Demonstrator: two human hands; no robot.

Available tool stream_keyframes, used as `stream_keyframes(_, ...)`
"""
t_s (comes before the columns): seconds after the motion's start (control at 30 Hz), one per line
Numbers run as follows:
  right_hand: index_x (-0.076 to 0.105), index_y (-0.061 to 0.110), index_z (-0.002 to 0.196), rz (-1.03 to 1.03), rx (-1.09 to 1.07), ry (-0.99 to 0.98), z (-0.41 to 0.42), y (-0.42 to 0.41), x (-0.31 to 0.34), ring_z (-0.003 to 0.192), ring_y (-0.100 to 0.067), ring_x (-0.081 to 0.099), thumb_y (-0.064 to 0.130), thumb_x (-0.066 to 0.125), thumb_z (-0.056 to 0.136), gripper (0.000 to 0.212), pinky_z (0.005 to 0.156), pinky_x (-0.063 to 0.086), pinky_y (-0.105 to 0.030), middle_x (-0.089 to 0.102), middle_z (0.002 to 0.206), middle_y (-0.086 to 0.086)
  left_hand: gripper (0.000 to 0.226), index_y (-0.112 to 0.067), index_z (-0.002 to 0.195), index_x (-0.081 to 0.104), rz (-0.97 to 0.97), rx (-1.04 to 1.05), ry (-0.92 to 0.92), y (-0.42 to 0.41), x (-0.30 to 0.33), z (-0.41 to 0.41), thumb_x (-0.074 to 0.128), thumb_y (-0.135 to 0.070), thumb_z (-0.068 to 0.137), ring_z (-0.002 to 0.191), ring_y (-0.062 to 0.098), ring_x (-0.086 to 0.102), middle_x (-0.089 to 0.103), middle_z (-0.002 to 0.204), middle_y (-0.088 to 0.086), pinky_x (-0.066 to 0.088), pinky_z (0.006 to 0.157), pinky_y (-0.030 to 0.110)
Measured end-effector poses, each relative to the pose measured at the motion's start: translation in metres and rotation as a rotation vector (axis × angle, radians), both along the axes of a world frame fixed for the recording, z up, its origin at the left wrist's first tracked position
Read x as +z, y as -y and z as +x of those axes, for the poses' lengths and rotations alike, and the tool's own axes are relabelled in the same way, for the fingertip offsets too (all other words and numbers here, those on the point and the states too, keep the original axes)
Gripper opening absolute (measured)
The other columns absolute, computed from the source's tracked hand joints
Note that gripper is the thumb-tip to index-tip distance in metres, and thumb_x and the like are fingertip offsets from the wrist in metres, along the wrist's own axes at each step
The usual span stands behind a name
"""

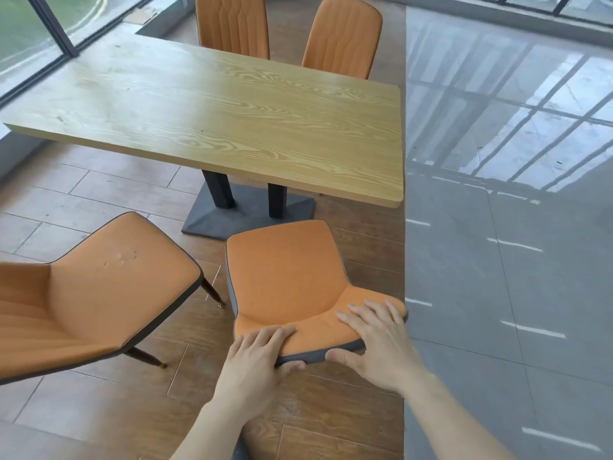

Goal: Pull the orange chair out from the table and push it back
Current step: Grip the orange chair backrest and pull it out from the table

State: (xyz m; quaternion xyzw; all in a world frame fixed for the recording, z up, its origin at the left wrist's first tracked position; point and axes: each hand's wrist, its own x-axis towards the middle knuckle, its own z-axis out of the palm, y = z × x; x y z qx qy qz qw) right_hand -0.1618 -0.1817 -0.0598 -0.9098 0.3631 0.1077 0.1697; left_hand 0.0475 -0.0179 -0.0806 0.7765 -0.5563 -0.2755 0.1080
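Chair: the orange chair (292, 280) stands on the wood-look floor (331, 410), just off the table's near right corner, its seat wholly clear of the table (212, 117) edge.
Left hand: the left hand (255, 356) sits on the top edge of the backrest at its left part, fingers together over the orange front, thumb curled under the grey back rim, clamped on it.
Right hand: the right hand (374, 340) holds the same edge at its right part, fingers spread a little over the front, thumb pressed on the grey rim behind.
Progress: judging by the open gap between seat and table, the pull-out looks done or nearly so; the push back under the table is what is left.
Table edge: the near long edge runs ahead of the seat front; the seat should pass under it near the right corner.
Table base: the dark base (245, 214) and its two posts lie just ahead of the seat front, a likely stop for the chair's legs, which are hidden.
Left side: a second chair (99, 293) stands near on the left, its seat corner and leg close to the held chair, so room there is tight.
Right side: the grey floor (497, 293) is open.
Far side: two more chairs (232, 24) stand behind the table's far edge, well apart from this one.
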Motion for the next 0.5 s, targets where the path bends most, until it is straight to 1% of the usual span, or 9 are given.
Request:
stream_keyframes(0.13, 0.045, 0.041, 0.151, -0.033, -0.021, 0.022, 0.038, 0.022, -0.004, 0.148, -0.018, 0.026, 0.103, 0.013, 0.074, 0.104, 0.125, 0.004, -0.048, 0.043, 0.157, 0.014, 0.075, -0.046, 0.146, 0.031, -0.013, -0.032, 0.036, 0.03, 0.002, 0.044, 0.017, -0.087, 0.084, 0.136, 0.014, 0.037, 0.044, 0.146, -0.019, 0.03, 0.113, 0.039)
stream_keyframes(0.27, 0.051, 0.039, 0.147, -0.072, -0.051, 0.052, 0.071, 0.045, -0.008, 0.141, -0.018, 0.032, 0.101, 0.018, 0.078, 0.098, 0.123, 0.014, -0.05, 0.05, 0.15, 0.015, 0.074, -0.046, 0.146, 0.029, -0.012, -0.062, 0.036, 0.06, 0.002, 0.083, 0.019, -0.086, 0.084, 0.136, 0.015, 0.037, 0.043, 0.147, -0.019, 0.03, 0.112, 0.038)
stream_keyframes(0.4, 0.05, 0.039, 0.147, -0.08, -0.073, 0.054, 0.103, 0.07, -0.012, 0.138, -0.017, 0.033, 0.101, 0.016, 0.078, 0.099, 0.123, 0.012, -0.051, 0.051, 0.147, 0.017, 0.077, -0.046, 0.145, 0.031, 0.01, -0.083, 0.022, 0.093, -0.003, 0.119, 0.017, -0.088, 0.082, 0.135, 0.019, 0.038, 0.045, 0.146, -0.015, 0.03, 0.113, 0.044)
stream_keyframes(0.5, 0.05, 0.04, 0.147, -0.094, -0.089, 0.057, 0.123, 0.084, -0.016, 0.137, -0.017, 0.033, 0.1, 0.014, 0.078, 0.098, 0.123, 0.009, -0.051, 0.051, 0.145, 0.017, 0.075, -0.046, 0.144, 0.03, 0.019, -0.102, 0.033, 0.113, -0.003, 0.142, 0.018, -0.088, 0.083, 0.133, 0.019, 0.038, 0.045, 0.146, -0.015, 0.03, 0.112, 0.044)
